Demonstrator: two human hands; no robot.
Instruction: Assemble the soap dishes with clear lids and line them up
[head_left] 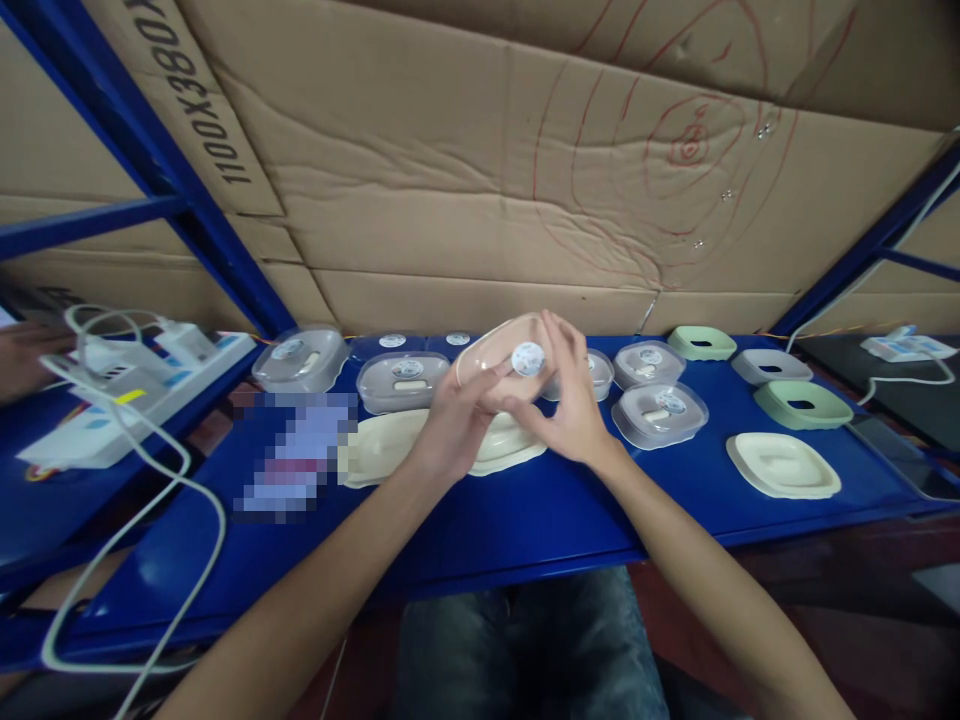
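Note:
Above the middle of the blue shelf, both hands hold a tilted, peach-coloured plastic box (484, 352) of rounded oblong shape, with a round sticker on it. My left hand (459, 420) grips its near lower side, the thumb lying across the surface below the sticker. At its right end my right hand (574, 395) is curled round it, fingers over the top and thumb underneath. Beneath the hands lie two cream oval plastic pieces, a left one (382, 447) and a right one (514, 450) partly hidden. A clear-lidded box (600, 372) with a sticker sits just behind my right hand.
Several clear-lidded boxes (405, 385) stand along the back. At right are green frames (806, 402), a pale grey frame (772, 365) and a cream base (784, 465). A power strip (135, 400) with a looping white cable is at left, near another person's hand (30, 360).

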